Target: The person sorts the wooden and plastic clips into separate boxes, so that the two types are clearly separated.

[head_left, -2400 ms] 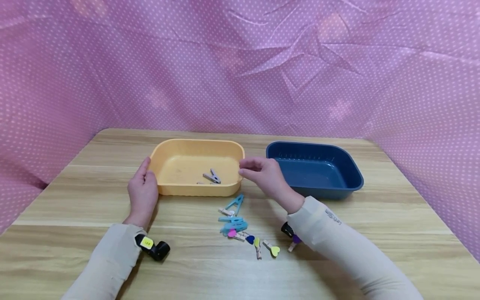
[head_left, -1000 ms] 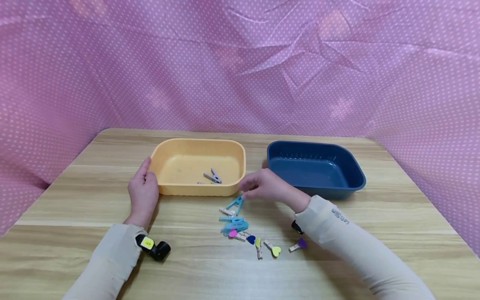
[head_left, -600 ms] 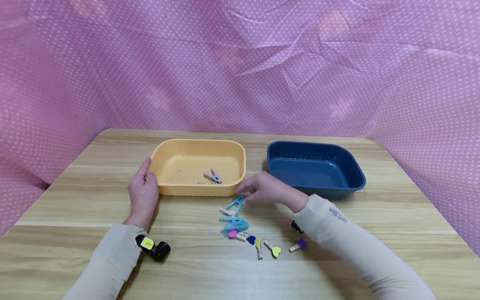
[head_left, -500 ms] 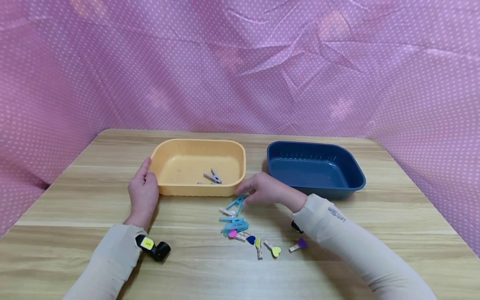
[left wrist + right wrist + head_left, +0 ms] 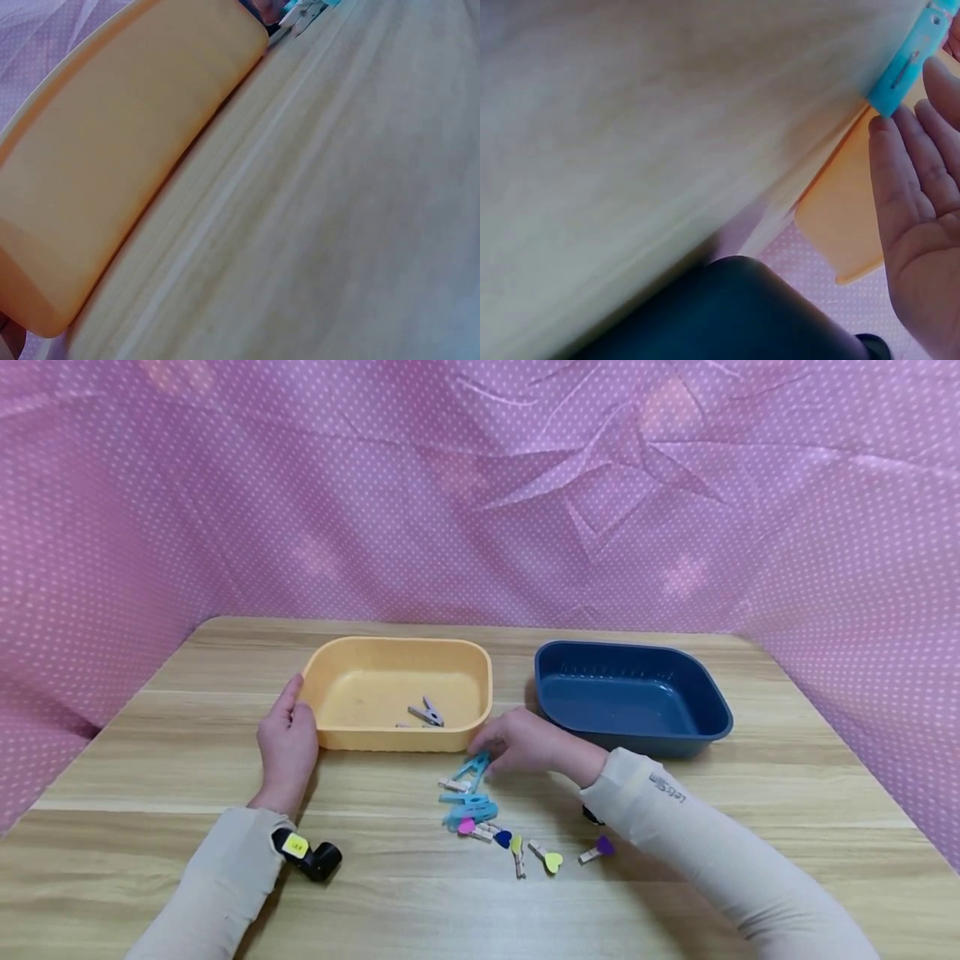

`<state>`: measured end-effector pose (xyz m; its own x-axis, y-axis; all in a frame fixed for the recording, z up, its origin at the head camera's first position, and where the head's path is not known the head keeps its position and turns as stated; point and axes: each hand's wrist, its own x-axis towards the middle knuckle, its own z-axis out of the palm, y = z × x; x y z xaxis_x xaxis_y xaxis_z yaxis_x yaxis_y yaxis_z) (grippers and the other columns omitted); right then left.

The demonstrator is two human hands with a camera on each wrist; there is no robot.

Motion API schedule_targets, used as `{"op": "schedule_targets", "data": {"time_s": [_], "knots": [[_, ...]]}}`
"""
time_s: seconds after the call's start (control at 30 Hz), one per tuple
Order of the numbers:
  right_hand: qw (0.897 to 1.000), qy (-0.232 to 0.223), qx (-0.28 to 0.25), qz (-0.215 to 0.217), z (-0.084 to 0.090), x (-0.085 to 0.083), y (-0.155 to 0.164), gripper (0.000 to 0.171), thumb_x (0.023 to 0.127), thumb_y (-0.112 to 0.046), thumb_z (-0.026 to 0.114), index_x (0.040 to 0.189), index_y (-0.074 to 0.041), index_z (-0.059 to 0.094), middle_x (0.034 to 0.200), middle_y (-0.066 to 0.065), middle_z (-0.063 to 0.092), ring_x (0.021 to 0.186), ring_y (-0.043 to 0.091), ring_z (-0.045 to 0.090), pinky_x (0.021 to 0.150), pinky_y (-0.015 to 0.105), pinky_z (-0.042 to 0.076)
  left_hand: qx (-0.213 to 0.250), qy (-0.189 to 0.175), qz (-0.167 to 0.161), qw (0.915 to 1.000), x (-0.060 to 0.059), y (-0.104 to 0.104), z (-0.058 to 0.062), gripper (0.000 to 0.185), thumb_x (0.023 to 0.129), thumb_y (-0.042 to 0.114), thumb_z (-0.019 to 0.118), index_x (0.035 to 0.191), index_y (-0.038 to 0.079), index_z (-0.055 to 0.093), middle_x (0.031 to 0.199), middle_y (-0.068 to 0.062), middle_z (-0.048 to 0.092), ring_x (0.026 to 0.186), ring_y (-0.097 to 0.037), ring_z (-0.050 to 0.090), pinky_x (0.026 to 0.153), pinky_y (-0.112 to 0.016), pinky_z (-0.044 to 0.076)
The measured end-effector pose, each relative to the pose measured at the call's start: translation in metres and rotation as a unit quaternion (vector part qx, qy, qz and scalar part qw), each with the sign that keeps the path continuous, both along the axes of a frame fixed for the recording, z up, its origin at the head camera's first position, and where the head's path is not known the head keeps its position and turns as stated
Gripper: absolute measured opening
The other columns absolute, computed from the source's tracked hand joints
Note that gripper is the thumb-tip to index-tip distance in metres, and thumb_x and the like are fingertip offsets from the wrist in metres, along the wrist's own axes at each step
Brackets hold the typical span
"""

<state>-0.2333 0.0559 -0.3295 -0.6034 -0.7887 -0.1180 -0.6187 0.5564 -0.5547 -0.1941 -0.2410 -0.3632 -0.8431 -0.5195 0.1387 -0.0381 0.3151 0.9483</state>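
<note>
Your right hand [image 5: 528, 741] has come down from the right rim of the yellow bin [image 5: 360, 693] to the blue clip [image 5: 476, 762] just in front of it, fingers and thumb now at its upper end. With that arm shifted, the purple-heart peg [image 5: 596, 851], partly covered before, shows whole, and you now see more of the navy bin's [image 5: 630, 706] left rim.

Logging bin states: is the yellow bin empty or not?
Not empty: the head view shows a grey clip lying inside the yellow bin; full count unclear.
</note>
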Motion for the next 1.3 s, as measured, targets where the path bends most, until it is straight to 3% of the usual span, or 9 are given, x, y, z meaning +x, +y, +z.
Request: {"op": "schedule_targets", "data": {"time_s": [0.23,0.63,1.3], "knots": [[1.000,0.017,0.024,0.002,-0.0015,0.0039,-0.0044,0.027,0.078,-0.007,0.072,0.105,-0.011,0.070,0.105,0.000,0.068,0.096,0.012,0.061,0.084,0.026,0.050,-0.003,0.007,-0.004,1.0000,0.0001,0.0002,0.0000,0.044,0.098,0.017,0.029,0.141,0.016,0.038,0.146,0.003,0.034,0.133,-0.009,0.030,0.108,-0.028,0.029],[0.998,0.054,0.018,0.004,-0.0038,0.0084,-0.0049,0.021,0.078,-0.010,0.073,0.099,-0.010,0.072,0.095,0.000,0.070,0.084,0.008,0.062,0.076,0.020,0.051,-0.005,0.003,0.000,1.0000,0.0017,0.0010,0.0004,0.044,0.097,0.017,0.030,0.141,0.016,0.038,0.146,0.003,0.034,0.133,-0.009,0.030,0.109,-0.028,0.029],[0.998,0.047,-0.043,0.004,-0.0016,0.0070,0.0023,0.017,0.079,-0.015,0.073,0.095,-0.011,0.073,0.088,-0.003,0.071,0.075,0.000,0.061,0.072,0.015,0.051,-0.003,-0.007,-0.002,1.0000,0.0023,0.0014,0.0004,0.044,0.098,0.017,0.029,0.141,0.018,0.037,0.146,0.005,0.033,0.134,-0.009,0.030,0.108,-0.028,0.029]]}}
